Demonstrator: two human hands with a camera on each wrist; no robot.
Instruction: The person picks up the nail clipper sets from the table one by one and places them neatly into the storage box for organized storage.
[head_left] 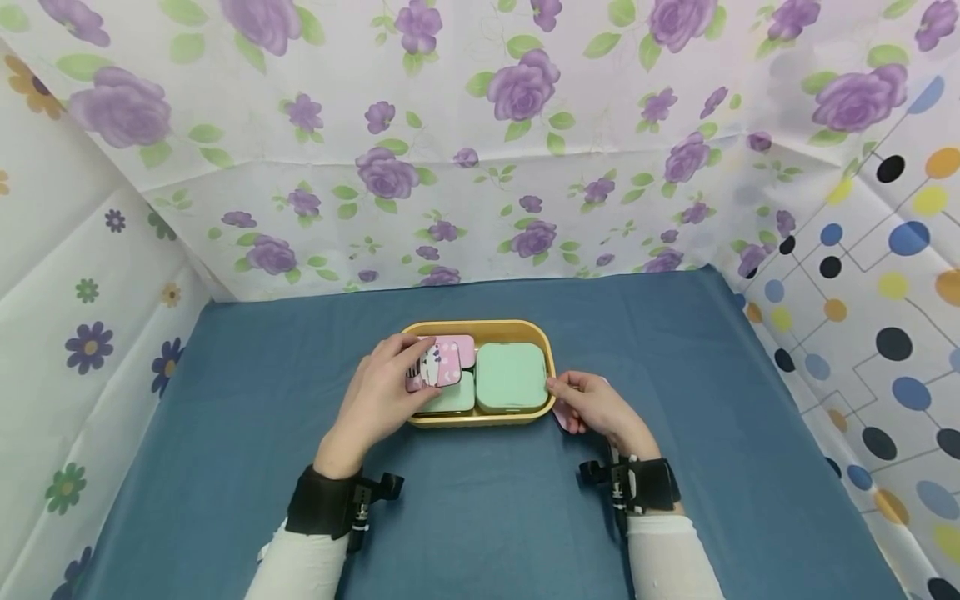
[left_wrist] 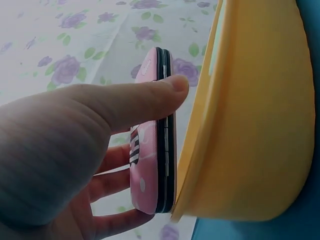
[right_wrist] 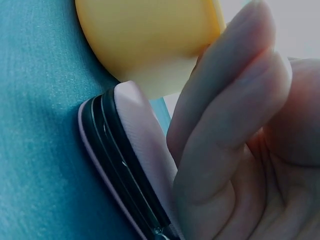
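My left hand (head_left: 367, 396) grips a small pink hinged case (head_left: 444, 367) with a cartoon figure on it, above the left part of a yellow tray (head_left: 480, 422). In the left wrist view, the thumb lies across the case's black, metal-hinged edge. A large light green box (head_left: 512, 377) fills the tray's right side. Left of it sit a smaller green box (head_left: 456, 397) and a pink box (head_left: 467, 350), both partly covered. With thumb and forefinger, my right hand (head_left: 600, 410) pinches the tray's right rim. Another pink black-edged case (right_wrist: 142, 125) lies on the table beside that hand.
Blue cloth (head_left: 480, 517) covers the table. A purple-flowered sheet (head_left: 450, 208) hangs behind it, with a flowered sheet (head_left: 112, 292) at left and a dotted sheet (head_left: 885, 333) at right. Each wrist wears a black strap with a camera mount.
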